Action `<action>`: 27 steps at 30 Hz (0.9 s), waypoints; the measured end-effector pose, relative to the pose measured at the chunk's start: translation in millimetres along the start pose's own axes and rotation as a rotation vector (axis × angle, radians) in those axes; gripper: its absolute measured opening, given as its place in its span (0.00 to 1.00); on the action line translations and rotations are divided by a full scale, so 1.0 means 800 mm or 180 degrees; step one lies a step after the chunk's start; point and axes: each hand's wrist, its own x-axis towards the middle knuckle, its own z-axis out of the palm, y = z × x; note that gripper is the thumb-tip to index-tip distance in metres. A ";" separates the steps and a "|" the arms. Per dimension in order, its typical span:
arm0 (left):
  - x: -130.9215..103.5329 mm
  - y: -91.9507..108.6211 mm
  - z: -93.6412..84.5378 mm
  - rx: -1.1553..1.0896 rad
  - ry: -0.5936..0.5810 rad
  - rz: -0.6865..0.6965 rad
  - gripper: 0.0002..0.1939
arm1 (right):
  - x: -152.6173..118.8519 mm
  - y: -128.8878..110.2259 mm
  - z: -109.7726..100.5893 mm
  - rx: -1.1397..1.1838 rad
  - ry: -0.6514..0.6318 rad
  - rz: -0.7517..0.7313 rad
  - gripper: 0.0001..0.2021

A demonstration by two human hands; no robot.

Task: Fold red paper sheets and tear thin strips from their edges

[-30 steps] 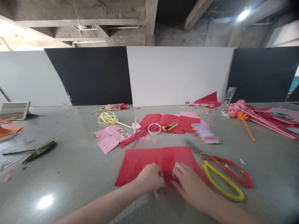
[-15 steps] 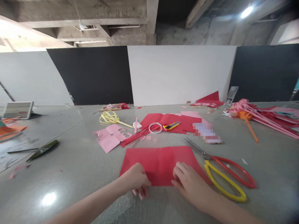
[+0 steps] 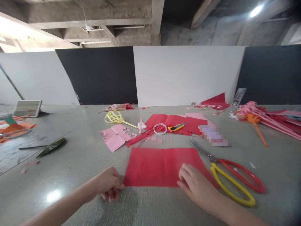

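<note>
A red sheet of paper (image 3: 155,166) lies on the grey table directly before me, with a faint crease near its middle. My left hand (image 3: 111,183) is closed at the sheet's near left corner, thumb and forefinger pinching it there. Over the right part of the near edge rests my right hand (image 3: 194,180), its fingers curled and its thumb at the edge, closed on the paper. Just right of the sheet lie scissors (image 3: 213,159) with one red and one yellow handle loop, their blades pointing away to the left.
Beyond the sheet are more red paper (image 3: 156,120), a yellow box cutter (image 3: 176,127), a roll of white tape (image 3: 160,129), cut pink paper (image 3: 115,138) and a yellow strip flower (image 3: 114,117). A leaf-like piece (image 3: 52,147) lies left; an orange flower (image 3: 252,118) lies right.
My left hand has slid left along the near edge, from the middle-left to the corner of the red paper. My right hand stays on the paper. The view has turned slightly left.
</note>
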 end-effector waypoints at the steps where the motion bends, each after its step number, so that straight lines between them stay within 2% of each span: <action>1: 0.001 -0.004 -0.005 0.0030 -0.0010 -0.0012 0.08 | 0.000 0.000 -0.001 0.0001 -0.0008 0.0003 0.05; 4: 0.007 -0.015 -0.024 0.0244 0.0068 -0.0068 0.07 | 0.000 -0.002 -0.003 0.0017 -0.0012 0.0009 0.05; 6: 0.010 -0.018 -0.036 0.0463 0.0361 -0.0005 0.06 | 0.000 -0.003 -0.004 0.0027 -0.0013 0.0012 0.04; 8: 0.008 -0.013 -0.038 0.0635 0.0729 0.0227 0.04 | 0.000 -0.003 -0.005 0.0039 -0.0016 0.0034 0.04; 10: 0.002 0.004 -0.022 0.0723 0.0985 0.0602 0.03 | 0.000 -0.004 -0.004 0.0067 -0.0032 0.0061 0.04; 12: -0.006 0.029 0.011 0.0778 0.0984 0.1024 0.03 | 0.000 -0.003 -0.003 0.0083 -0.0044 0.0088 0.04; 16: -0.009 0.083 0.086 0.0699 0.0186 0.1625 0.03 | 0.001 -0.002 -0.002 0.0036 -0.0031 0.0063 0.03; 18: 0.002 0.099 0.107 0.0653 0.0121 0.1581 0.02 | 0.001 -0.001 -0.004 0.0029 -0.0065 0.0058 0.03; 21: 0.026 0.107 0.111 0.0519 -0.0049 0.1272 0.04 | 0.001 -0.002 -0.007 0.0025 -0.0110 0.0075 0.04; 24: 0.042 0.105 0.098 0.0305 -0.0497 0.0956 0.08 | 0.000 -0.003 -0.008 0.0017 -0.0069 0.0068 0.04; 27: 0.043 0.101 0.085 0.0129 -0.0742 0.0740 0.10 | 0.000 -0.004 -0.008 0.0034 -0.0033 0.0074 0.04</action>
